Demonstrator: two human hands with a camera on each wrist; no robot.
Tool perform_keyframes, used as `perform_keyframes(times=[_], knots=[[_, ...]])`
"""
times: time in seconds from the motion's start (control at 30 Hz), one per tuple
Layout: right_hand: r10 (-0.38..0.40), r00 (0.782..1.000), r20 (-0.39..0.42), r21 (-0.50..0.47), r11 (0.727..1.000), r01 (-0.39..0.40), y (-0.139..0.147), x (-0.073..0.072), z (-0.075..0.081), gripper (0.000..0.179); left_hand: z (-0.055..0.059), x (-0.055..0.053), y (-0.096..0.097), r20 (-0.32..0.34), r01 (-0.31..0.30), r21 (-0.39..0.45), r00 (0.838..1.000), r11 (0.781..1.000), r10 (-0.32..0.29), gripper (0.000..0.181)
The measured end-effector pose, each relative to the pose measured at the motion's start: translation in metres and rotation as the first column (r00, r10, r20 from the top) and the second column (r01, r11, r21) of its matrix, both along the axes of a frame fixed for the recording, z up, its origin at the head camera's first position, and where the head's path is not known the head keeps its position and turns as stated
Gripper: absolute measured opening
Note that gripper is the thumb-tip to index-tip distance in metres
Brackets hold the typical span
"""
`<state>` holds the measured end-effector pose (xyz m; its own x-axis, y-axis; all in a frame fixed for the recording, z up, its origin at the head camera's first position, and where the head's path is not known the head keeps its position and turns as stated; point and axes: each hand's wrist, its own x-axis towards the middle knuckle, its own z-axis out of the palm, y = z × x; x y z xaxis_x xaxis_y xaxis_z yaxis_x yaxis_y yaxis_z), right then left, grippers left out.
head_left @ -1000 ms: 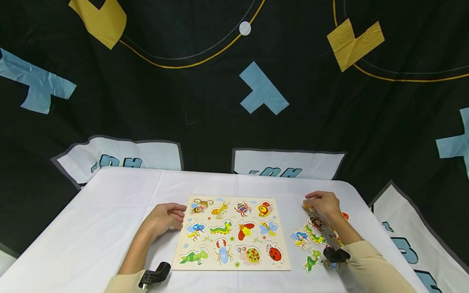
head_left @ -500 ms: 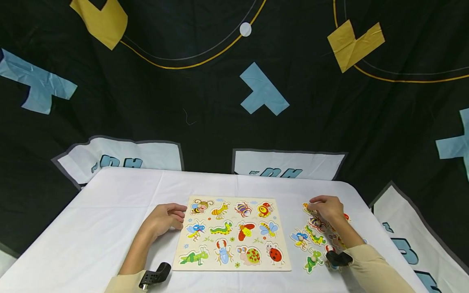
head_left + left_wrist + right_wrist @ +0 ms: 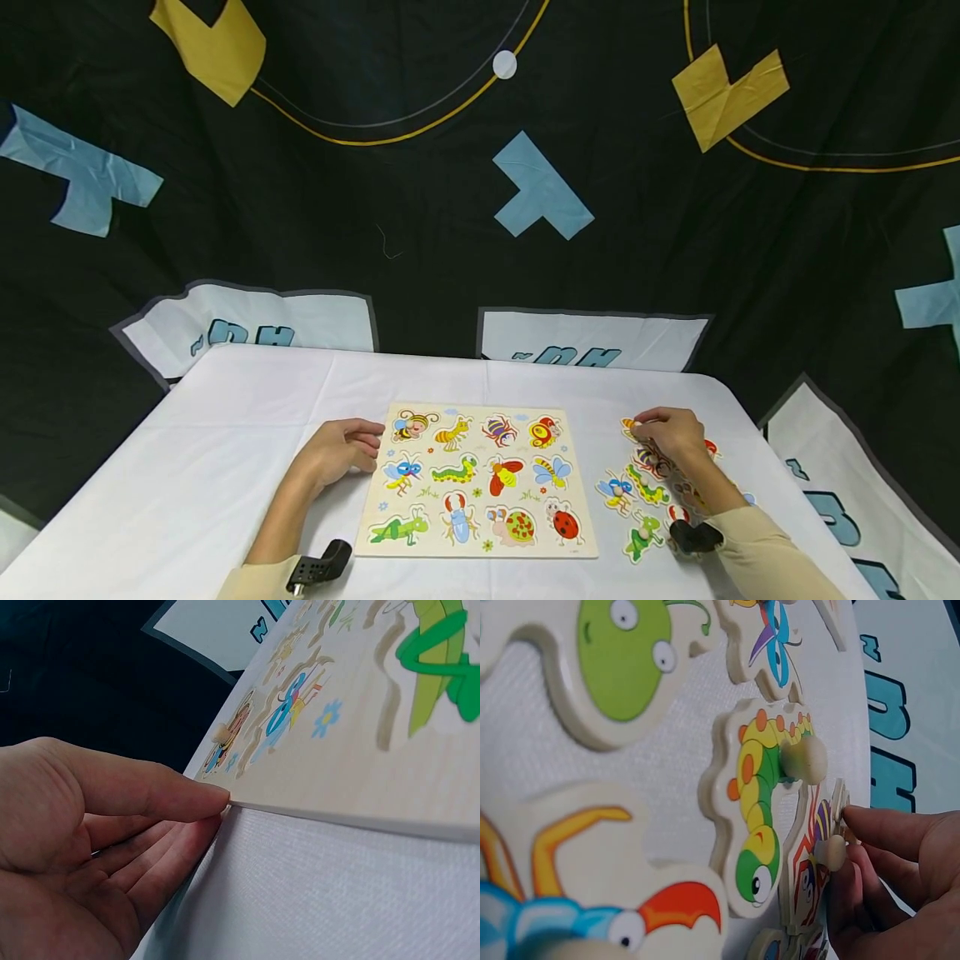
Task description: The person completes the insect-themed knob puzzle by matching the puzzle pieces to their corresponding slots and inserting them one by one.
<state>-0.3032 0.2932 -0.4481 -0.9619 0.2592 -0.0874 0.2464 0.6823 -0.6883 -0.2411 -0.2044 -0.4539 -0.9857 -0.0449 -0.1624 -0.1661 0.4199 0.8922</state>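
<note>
A wooden insect puzzle board (image 3: 480, 492) lies flat on the white table, a bee piece (image 3: 229, 739) with a knob in its far left recess. My left hand (image 3: 341, 450) rests at the board's left edge, fingertips touching it with fingers fairly straight. Right of the board, my right hand (image 3: 671, 433) pinches an orange-striped puzzle piece (image 3: 628, 427) at the far end of a pile, its knob mostly hidden by the fingers. Beside that hand lie a spider piece (image 3: 810, 877) and a caterpillar piece (image 3: 754, 810), both knobbed.
Nearer pieces of the pile include a mosquito (image 3: 617, 492), a green grasshopper (image 3: 642, 536) and a stag beetle (image 3: 630, 892). Several pieces overlap under the right forearm. A black curtain (image 3: 420, 208) hangs behind the table (image 3: 247, 400).
My right hand has shifted slightly right and towards me over the far pieces, then stayed there with fingers closer together. The left hand has kept its place on the board's edge.
</note>
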Motion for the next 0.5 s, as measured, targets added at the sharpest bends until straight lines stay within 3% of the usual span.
perform_keyframes(times=[0.5], knots=[[-0.007, 1.0, -0.012, -0.008, 1.0, 0.007, 0.0013, -0.003, -0.0049, 0.028, 0.0006, 0.0012, 0.001, -0.006, -0.007, -0.009, 1.0, 1.0, 0.006, 0.061]])
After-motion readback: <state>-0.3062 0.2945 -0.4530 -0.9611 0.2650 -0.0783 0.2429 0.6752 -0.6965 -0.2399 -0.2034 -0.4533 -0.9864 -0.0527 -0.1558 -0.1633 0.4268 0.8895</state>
